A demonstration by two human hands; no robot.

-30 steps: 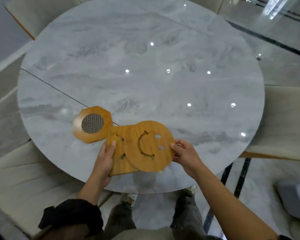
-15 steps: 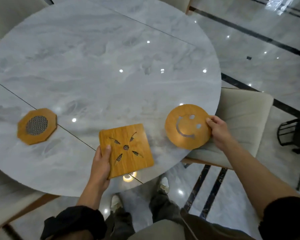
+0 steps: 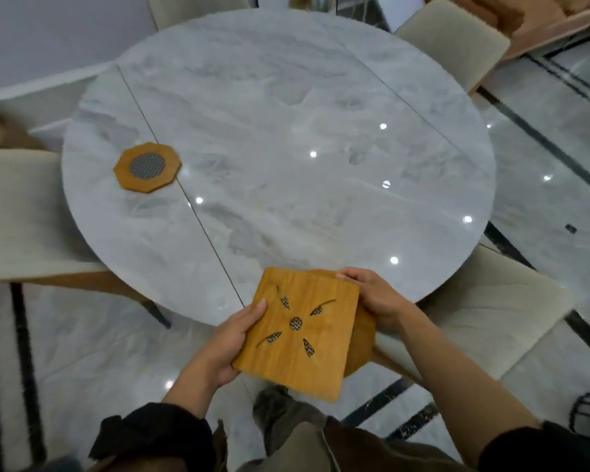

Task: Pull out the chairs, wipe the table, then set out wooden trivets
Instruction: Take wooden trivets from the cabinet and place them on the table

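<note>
My left hand (image 3: pixel 230 338) and right hand (image 3: pixel 375 298) grip the square wooden trivet (image 3: pixel 298 332); I should lay it flat on the round grey marble counter (image 3: pixel 286 131), well apart from the octagonal wooden trivet (image 3: pixel 147 167).

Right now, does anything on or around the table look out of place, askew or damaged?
Nothing stands out. One octagonal trivet lies flat on the table; both hands hold the square trivet over a round one.

Home dining room: marble table (image 3: pixel 286 97), cushioned chairs (image 3: pixel 457 42).
</note>
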